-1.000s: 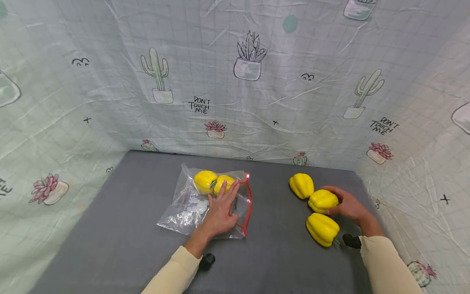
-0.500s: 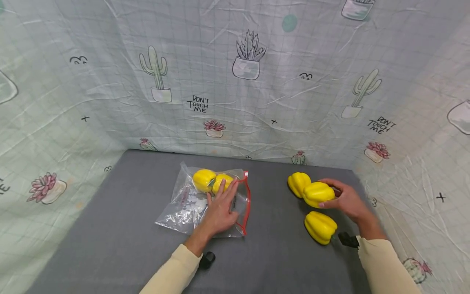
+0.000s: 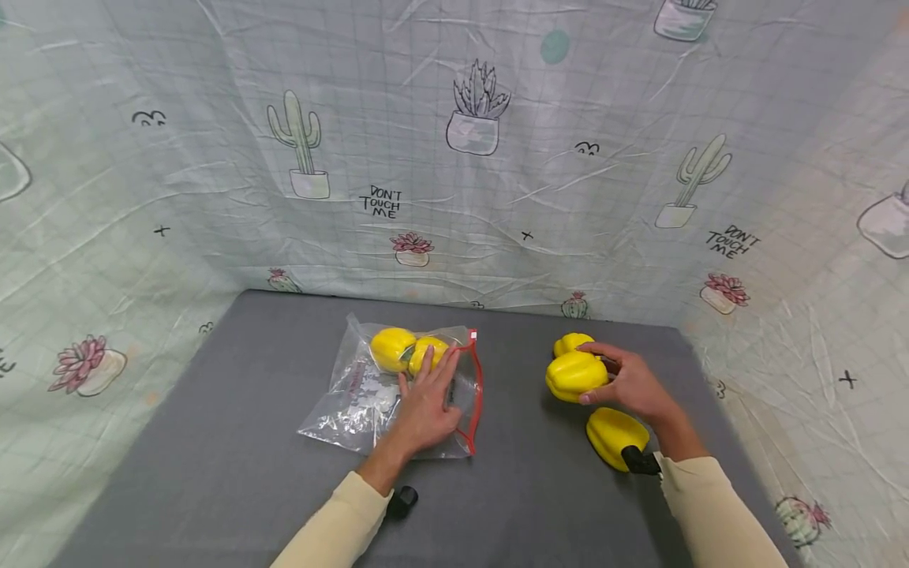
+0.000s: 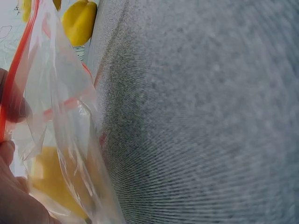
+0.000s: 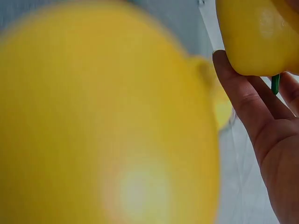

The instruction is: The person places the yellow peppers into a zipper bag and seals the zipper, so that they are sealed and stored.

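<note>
In the head view, my right hand (image 3: 639,386) grips a yellow bell pepper (image 3: 574,376) by its stem end, raised off the table. The right wrist view shows its green stem between the fingers (image 5: 243,91). Behind it lies a partly hidden second pepper (image 3: 572,343). Below my right wrist, another pepper (image 3: 614,435) lies on the table. My left hand (image 3: 428,408) is at the mouth of a clear zip bag (image 3: 355,402). In the left wrist view, thumb and finger pinch the bag's red edge (image 4: 18,60). Two peppers (image 3: 393,349) lie inside the bag.
The grey table (image 3: 213,457) ends at a hanging cloth (image 3: 525,189) printed with cacti, which closes off the back and sides. Bare tabletop lies between the bag and the loose peppers. A black wrist camera (image 3: 641,461) hangs near the front pepper.
My right hand has lifted the middle pepper from between the other two and carried it left. The left hand and the bag have stayed in place.
</note>
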Demonstrator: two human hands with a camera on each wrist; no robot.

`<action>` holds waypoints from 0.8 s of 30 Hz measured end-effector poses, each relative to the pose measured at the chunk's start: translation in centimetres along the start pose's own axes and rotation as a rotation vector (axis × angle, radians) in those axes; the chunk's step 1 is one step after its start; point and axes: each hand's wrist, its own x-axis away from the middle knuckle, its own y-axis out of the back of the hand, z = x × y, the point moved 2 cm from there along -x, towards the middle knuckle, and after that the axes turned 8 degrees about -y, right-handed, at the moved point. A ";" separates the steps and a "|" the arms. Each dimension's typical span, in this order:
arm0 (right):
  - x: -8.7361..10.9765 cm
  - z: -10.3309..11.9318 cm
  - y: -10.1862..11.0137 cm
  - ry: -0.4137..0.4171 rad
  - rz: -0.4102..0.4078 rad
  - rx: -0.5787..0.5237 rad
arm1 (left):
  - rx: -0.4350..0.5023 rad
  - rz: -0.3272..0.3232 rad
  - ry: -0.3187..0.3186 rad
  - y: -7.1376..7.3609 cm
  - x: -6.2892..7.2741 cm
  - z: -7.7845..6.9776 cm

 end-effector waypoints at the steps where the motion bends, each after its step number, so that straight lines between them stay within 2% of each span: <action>1: -0.2 0.2 -0.4 0.008 0.006 0.000 | -0.003 -0.003 0.002 0.1 0.0 0.0; 7: -1.5 0.9 -3.1 0.062 0.036 0.025 | -0.042 -0.016 0.018 0.1 -0.2 -0.2; 14: -2.5 1.6 -6.2 0.119 0.062 -0.023 | -0.188 -0.029 0.012 -0.4 -0.2 -0.5; 20: -3.1 2.1 -8.5 0.175 0.055 0.002 | -0.269 -0.011 0.014 -0.3 -0.4 -0.7; 24: -3.4 2.3 -9.8 0.177 0.055 0.009 | -0.291 0.007 0.016 -0.2 -0.7 -0.7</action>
